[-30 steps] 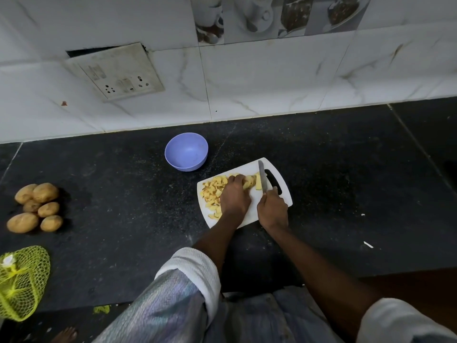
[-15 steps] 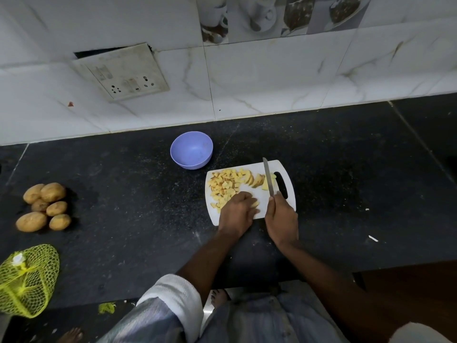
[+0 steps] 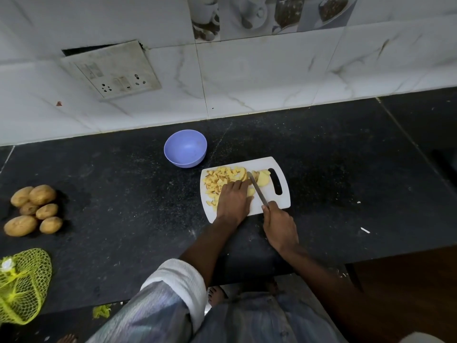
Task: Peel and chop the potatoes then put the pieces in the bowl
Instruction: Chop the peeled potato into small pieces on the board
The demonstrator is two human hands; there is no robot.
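Note:
A white cutting board [image 3: 277, 201] lies on the black counter, its left half covered with chopped potato pieces [image 3: 218, 180]. My left hand [image 3: 233, 201] lies on the board over the pieces, fingers pointing toward the blade; what it touches underneath is hidden. My right hand [image 3: 279, 227] grips the handle of a knife [image 3: 256, 188], whose blade slants across the board with its tip among the slices. A larger peeled chunk [image 3: 263, 179] sits right of the blade. The empty purple bowl [image 3: 185, 148] stands just beyond the board's left corner.
Several unpeeled potatoes [image 3: 33, 210] are piled at the counter's left. A yellow net bag [image 3: 22, 285] lies at the front left edge. The tiled wall with a socket plate [image 3: 111, 69] runs behind. Bare feet and floor show below the counter edge.
My left hand has moved back up the board onto the pieces beside the blade. The knife now slants with its tip to the left, and my right hand has drawn back toward me.

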